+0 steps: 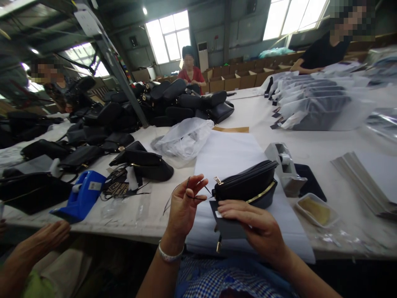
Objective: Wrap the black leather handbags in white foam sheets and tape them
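Note:
A black handbag [242, 188] with gold zips stands on white sheets [229, 153] at the table edge before me. My left hand [185, 203], wearing a bracelet, is raised beside the bag's left end. Its fingers are curled round a thin black cord [196, 198] that runs in a loop to the bag. My right hand [254, 223] lies at the bag's front with the fingers pressed on a dark hang tag [228, 225]. A small gold zip pull [218, 245] hangs below the tag.
Left are a blue tape dispenser [85, 194], loose tags [118, 188] and heaped black bags [173, 101]. On the right stand a grey tape dispenser [283, 167], a plastic tray [316, 210], stacked card [366, 178] and wrapped bags [322, 103]. A co-worker's hand [46, 240] is at lower left.

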The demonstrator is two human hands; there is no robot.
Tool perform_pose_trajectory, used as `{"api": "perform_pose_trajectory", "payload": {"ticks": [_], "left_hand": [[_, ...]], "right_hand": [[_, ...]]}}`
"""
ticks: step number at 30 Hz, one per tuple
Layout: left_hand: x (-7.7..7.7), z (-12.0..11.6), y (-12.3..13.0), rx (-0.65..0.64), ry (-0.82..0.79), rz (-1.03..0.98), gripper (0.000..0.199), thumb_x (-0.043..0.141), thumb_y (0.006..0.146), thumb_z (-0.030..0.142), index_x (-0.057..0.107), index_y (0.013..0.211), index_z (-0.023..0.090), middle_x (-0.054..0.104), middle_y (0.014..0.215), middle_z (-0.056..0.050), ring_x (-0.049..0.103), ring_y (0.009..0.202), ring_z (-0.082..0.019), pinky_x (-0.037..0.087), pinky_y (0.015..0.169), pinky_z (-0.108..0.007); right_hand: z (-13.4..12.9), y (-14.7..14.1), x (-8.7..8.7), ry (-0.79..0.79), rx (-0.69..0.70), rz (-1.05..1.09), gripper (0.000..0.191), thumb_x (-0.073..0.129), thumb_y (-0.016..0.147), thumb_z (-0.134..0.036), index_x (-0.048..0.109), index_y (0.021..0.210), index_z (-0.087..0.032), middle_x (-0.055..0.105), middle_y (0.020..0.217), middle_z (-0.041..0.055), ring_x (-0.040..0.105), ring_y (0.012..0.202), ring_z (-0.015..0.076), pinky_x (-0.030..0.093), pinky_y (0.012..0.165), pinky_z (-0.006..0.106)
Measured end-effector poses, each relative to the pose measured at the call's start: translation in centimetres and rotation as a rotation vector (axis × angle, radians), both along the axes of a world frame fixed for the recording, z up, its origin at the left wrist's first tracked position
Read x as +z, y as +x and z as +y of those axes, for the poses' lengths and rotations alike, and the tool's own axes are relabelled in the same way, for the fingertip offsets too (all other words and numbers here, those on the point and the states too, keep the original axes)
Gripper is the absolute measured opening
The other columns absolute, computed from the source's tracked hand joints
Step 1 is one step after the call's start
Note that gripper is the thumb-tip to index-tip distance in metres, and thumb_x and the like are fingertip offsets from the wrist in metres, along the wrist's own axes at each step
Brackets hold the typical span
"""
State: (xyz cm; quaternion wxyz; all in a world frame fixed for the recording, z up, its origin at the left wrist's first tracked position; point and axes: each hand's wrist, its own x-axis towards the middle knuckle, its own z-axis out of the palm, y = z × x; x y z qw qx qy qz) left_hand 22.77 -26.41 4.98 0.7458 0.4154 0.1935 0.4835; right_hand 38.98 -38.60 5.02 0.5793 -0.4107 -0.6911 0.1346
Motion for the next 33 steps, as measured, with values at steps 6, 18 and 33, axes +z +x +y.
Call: {"api": "perform_pose_trajectory", "payload": {"ticks": [6,18,33], "left_hand": [[1.0,-0.7,-0.1,-0.001,0.122,0.064,0.041,0.084,0.071,0.047,0.075,0.104,0.026,0.075,0.114,-0.008,0.072,0.104,-0.026,0.062,0.073,-0.027],[0.8,-0.6,-0.1,-0.021,0.084,0.059,0.040,0.082,0.073,0.048,0.075,0.106,0.026,0.074,0.117,-0.008,0.071,0.105,-0.025,0.061,0.060,-0.019],[3.4,-2.6,0.6,0.138,0.305,0.167,0.019,0.080,0.080,0.031,0.079,0.097,0.024,0.079,0.096,-0.004,0.074,0.091,-0.022,0.061,0.085,-0.032]], "right_hand": [[0.4,0.3,1.8,-0.010,0.048,-0.067,0.033,0.057,0.092,-0.008,0.071,0.116,-0.025,0.076,0.108,0.0072,0.069,0.108,0.0222,0.060,0.093,0.039],[0.2,2.6,2.9,-0.129,0.124,-0.118,0.030,0.056,0.096,-0.012,0.069,0.120,-0.025,0.074,0.114,0.0054,0.069,0.109,0.0211,0.058,0.097,0.036],[1.5,-0.8,5.4,-0.019,-0.317,-0.148,0.023,0.061,0.092,-0.016,0.074,0.109,-0.024,0.078,0.099,0.0032,0.075,0.081,0.0180,0.062,0.074,0.020]]}}
